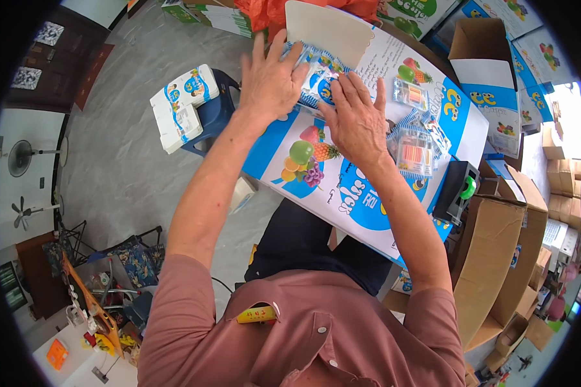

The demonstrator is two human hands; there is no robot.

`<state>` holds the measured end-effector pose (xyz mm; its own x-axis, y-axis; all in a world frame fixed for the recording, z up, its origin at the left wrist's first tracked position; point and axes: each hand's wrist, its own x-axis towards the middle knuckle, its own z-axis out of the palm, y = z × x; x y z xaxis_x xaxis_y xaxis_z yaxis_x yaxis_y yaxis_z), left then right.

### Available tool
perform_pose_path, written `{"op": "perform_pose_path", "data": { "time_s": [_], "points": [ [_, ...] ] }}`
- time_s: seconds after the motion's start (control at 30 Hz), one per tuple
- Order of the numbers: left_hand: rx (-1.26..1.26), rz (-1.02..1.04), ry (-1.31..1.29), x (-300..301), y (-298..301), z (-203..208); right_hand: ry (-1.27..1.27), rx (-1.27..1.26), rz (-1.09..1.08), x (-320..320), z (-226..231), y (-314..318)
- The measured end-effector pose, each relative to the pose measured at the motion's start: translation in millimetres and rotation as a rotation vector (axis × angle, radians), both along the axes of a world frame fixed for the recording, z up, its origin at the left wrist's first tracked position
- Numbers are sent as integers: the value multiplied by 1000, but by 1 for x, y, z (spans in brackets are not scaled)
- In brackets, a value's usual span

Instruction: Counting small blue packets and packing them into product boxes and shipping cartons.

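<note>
A small carton with its white lid [319, 29] raised stands at the far side of a printed white-and-blue box top [361, 206]. Several blue-and-white striped sachets [319, 80] fill it. My left hand [269, 84] lies over the carton's left side, fingers stretched out on the sachets. At its right end, my right hand [360, 119] rests with fingers spread and fingertips touching the sachets. Neither hand grips anything I can see. To the right of my right hand lie loose clear-windowed sachets [414, 153], with another sachet [410, 95] farther off.
A black tape dispenser [455, 190] with green tape sits at the box top's right edge. Open brown cartons [490, 258] and a tall open carton [490, 97] crowd the right. At left, a blue stool [219, 116] carries closed small cartons [174, 122].
</note>
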<state>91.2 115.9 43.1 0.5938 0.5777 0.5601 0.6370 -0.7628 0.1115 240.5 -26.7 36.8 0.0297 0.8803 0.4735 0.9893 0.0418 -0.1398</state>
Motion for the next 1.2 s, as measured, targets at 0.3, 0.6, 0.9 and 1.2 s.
{"op": "perform_pose_path", "data": {
  "time_s": [0.3, 0.6, 0.9, 1.2],
  "points": [
    [-631, 141, -203, 14, -84, 7, 153, -30, 56, 21, 10, -41],
    [-950, 43, -968, 15, -127, -46, 199, -169, -58, -4, 55, -24],
    [-855, 5, -1056, 25, -133, -42, 167, -127, 213, -1, 7, -9],
    [-939, 42, -1073, 21, -134, -51, 3, -235, 162, -6, 8, -11]
  ]
}}
